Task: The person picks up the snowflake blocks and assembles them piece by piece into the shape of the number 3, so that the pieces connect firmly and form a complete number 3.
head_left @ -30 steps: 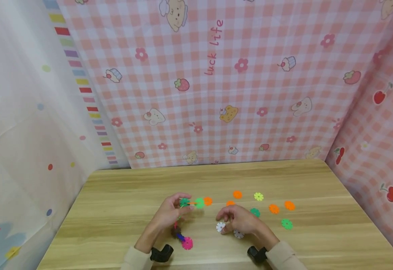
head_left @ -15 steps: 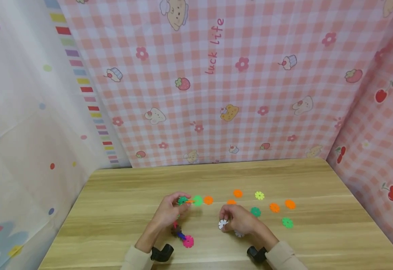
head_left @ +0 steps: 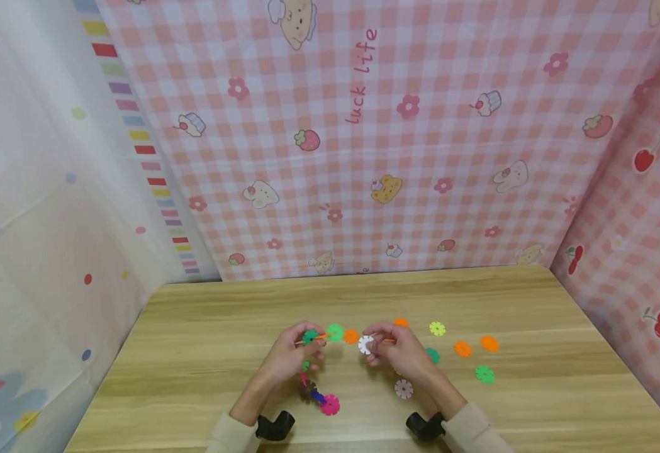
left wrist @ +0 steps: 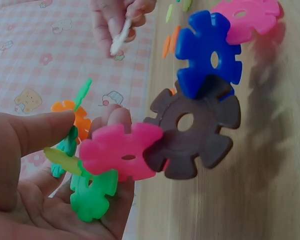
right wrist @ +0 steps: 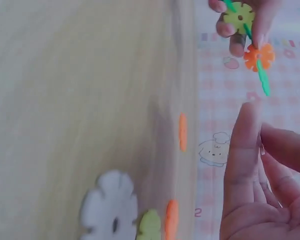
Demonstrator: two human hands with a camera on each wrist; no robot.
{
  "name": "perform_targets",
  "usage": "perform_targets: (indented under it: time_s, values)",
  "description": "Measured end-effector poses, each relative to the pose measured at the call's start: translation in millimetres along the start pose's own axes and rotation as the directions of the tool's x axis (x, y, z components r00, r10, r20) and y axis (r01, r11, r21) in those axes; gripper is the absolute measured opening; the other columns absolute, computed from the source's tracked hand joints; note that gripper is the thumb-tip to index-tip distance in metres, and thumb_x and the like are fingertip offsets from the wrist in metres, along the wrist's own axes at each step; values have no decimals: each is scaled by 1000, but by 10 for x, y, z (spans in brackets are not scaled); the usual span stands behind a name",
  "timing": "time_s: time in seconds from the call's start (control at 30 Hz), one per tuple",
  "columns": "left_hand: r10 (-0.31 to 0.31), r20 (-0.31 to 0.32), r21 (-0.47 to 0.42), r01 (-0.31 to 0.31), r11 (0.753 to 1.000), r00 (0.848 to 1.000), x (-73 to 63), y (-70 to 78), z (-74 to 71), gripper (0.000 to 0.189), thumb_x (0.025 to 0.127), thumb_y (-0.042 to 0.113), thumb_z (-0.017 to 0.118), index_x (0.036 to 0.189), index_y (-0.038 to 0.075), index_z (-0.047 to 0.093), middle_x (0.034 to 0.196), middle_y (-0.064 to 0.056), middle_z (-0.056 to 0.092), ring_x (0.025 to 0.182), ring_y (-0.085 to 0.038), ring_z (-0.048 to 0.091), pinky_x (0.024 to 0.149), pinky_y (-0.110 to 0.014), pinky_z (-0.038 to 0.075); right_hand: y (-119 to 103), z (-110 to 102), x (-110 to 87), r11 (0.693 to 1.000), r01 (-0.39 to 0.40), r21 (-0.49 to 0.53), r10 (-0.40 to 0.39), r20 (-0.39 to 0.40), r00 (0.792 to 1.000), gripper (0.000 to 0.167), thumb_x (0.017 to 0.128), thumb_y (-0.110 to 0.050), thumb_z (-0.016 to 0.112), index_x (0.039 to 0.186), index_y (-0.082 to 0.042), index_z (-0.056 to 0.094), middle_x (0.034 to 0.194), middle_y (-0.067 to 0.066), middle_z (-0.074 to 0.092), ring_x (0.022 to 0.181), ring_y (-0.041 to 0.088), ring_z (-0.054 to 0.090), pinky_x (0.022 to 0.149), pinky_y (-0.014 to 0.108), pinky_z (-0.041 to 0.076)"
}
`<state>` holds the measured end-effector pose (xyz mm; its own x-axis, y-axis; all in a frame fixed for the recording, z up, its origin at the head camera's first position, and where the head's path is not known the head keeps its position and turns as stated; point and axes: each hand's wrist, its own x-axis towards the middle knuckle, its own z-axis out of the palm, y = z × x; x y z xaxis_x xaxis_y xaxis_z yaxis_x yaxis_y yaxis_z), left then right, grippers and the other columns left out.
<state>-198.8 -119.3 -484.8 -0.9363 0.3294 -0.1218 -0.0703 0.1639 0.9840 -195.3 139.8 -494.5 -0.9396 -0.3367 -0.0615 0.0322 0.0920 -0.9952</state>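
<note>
My left hand (head_left: 294, 353) grips a chain of interlocking snowflake discs between thumb and fingers. In the left wrist view the chain runs from a light green disc (left wrist: 92, 197) through a pink disc (left wrist: 115, 150) and a brown disc (left wrist: 205, 137) to a blue disc (left wrist: 197, 55) and another pink one. Its other end, an orange disc (right wrist: 250, 59) and a bright green disc (head_left: 335, 332), points toward my right hand (head_left: 402, 352). That hand pinches a white snowflake disc (head_left: 365, 344), seen nearly edge-on in the left wrist view. A gap separates it from the chain.
Loose discs lie on the wooden table (head_left: 211, 352). An orange disc (head_left: 351, 336) lies between the hands, and a pale disc (head_left: 403, 389) near the right wrist. Farther right are a yellow disc (head_left: 437, 328), a green disc (head_left: 484, 375) and several others. A checked cloth (head_left: 330, 170) hangs behind.
My right hand has picked up the white disc from the table and carried it up and left toward the chain. The left hand keeps its hold; the chain's lower end has swung slightly right.
</note>
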Motion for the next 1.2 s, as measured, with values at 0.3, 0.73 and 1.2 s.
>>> perform_targets:
  time_s: [0.3, 0.73, 1.2]
  values:
    - [9, 34, -7, -8, 1000, 999, 10, 14, 43, 26, 97, 10, 61, 122, 2, 58, 115, -27, 62, 87, -24, 66, 72, -37, 60, 8, -12, 56, 978, -27, 209, 16, 52, 999, 48, 90, 2, 68, 132, 14, 49, 94, 10, 65, 93, 33, 71, 89, 46, 56]
    - [25, 64, -16, -24, 1000, 998, 14, 2, 66, 24, 97, 11, 61, 120, 3, 59, 114, -27, 63, 91, -31, 66, 71, -39, 60, -12, 12, 64, 921, -80, 382, 55, 75, 996, 48, 93, 3, 64, 134, 19, 43, 101, 8, 72, 95, 17, 72, 90, 30, 55]
    - [42, 63, -5, -41, 999, 997, 17, 9, 90, 25, 98, 10, 59, 122, 4, 57, 116, -27, 62, 87, -22, 66, 70, -35, 60, 52, 76, 88, 885, -85, 459, 50, 88, 995, 49, 96, -2, 62, 133, 22, 42, 105, 10, 71, 96, 16, 72, 89, 28, 55]
